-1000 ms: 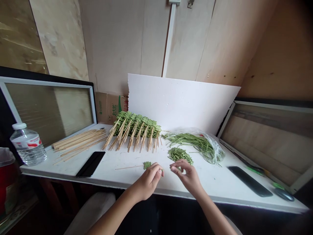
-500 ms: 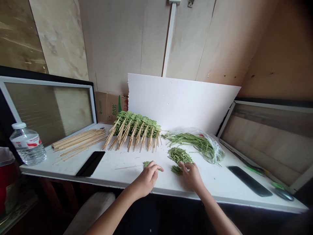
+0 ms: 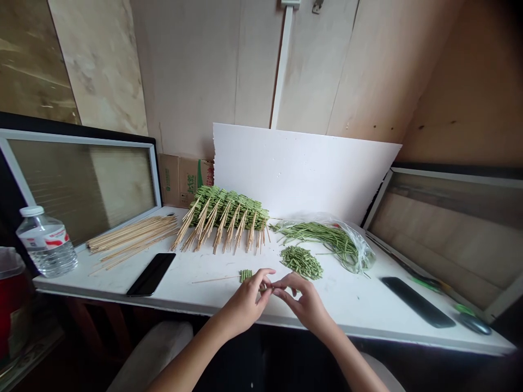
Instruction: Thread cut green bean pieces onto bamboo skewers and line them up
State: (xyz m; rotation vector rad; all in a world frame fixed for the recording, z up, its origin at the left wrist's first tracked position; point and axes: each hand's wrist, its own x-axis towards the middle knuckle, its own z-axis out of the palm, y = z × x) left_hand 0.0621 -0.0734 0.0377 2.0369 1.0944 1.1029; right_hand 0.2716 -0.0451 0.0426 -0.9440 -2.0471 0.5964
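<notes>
My left hand (image 3: 249, 299) is closed around a thin wooden skewer (image 3: 214, 280). Short green bean pieces (image 3: 245, 275) are threaded side by side on it, just left of my fingers. My right hand (image 3: 300, 298) pinches at the skewer's other end, with its fingertips against those of my left hand. Something small and greenish shows between the fingertips, most likely a bean piece, though the fingers mostly hide it. Just behind my right hand lies a heap of cut bean pieces (image 3: 301, 261).
Finished bean skewers (image 3: 229, 209) are stacked at the back, beside bare skewers (image 3: 134, 234). Long beans (image 3: 322, 233) lie in a clear plastic bag (image 3: 363, 253). A phone (image 3: 151, 274), a water bottle (image 3: 47, 242) and a dark flat slab (image 3: 417, 302) are on the white table (image 3: 196, 302).
My right hand has moved left from the cut bean pieces to meet my left hand. The small bunch by its fingers is gone from the table. My left hand stays nearly in place.
</notes>
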